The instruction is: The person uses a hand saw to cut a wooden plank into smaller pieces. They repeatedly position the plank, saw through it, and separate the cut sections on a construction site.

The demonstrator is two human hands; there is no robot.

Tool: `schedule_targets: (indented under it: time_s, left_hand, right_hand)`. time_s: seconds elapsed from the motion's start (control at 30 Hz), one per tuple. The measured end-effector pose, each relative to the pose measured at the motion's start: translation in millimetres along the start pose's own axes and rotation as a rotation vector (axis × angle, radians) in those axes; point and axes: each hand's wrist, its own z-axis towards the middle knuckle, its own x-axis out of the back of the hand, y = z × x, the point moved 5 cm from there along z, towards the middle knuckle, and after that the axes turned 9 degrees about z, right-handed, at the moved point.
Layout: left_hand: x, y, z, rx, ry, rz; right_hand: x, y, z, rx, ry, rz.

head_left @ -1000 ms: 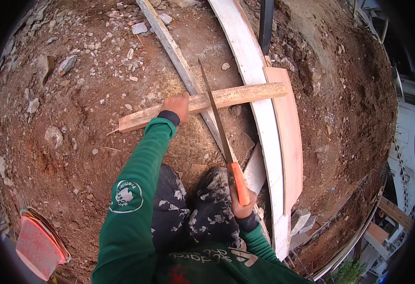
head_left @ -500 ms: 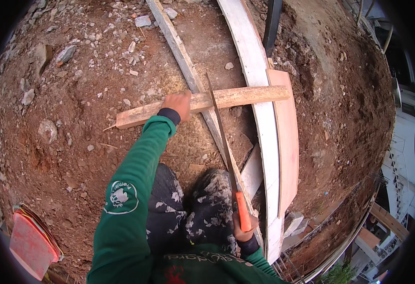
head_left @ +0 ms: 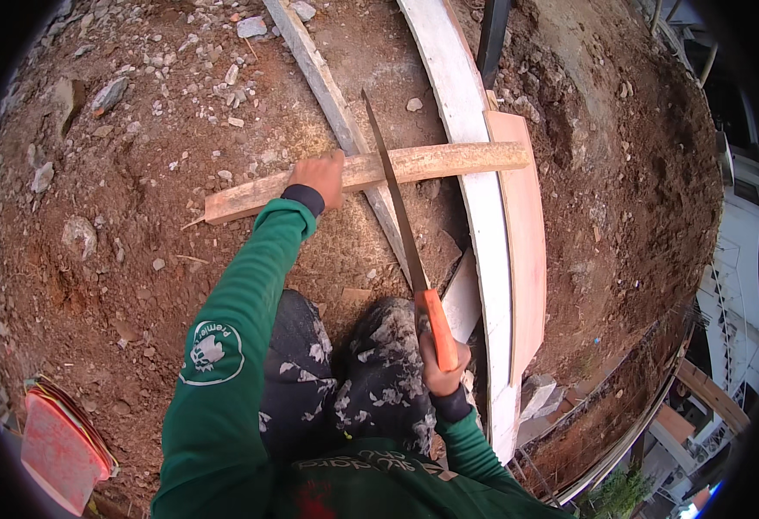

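Note:
My left hand [head_left: 319, 179] is closed over a rough length of timber [head_left: 436, 163], pressing it where it crosses a long grey wooden strip [head_left: 319, 76]. My right hand [head_left: 445, 368] grips the orange handle of a handsaw [head_left: 396, 197]. The blade lies across the timber just right of my left hand, its tip pointing away from me. Whether the teeth have cut into the wood cannot be made out. The timber's right end rests over a white-faced board [head_left: 463, 112] and a pinkish plywood panel [head_left: 525, 229].
Reddish soil with scattered stones [head_left: 109, 95] surrounds the work. A dark post [head_left: 492, 43] stands beyond the boards. At lower left is a red, dusty container-like object [head_left: 64, 450]. On the right, the ground ends at an edge above a lower structure [head_left: 726, 311].
My right hand has pushed the saw forward and away from me, so its tip reaches farther past the timber. My left hand stays on the timber.

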Motion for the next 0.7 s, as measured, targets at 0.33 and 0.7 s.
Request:
schedule_targets:
  time_s: [0.33,0.7]
  left_hand:
    - [-3,-5,-2,0.007,0.03,0.005]
    - [6,-13,8,0.001,0.055,0.035]
  right_hand:
    - [17,-39,-38,0.2,-0.054,-0.155]
    - [1,-11,-19,0.152,-0.092,-0.186]
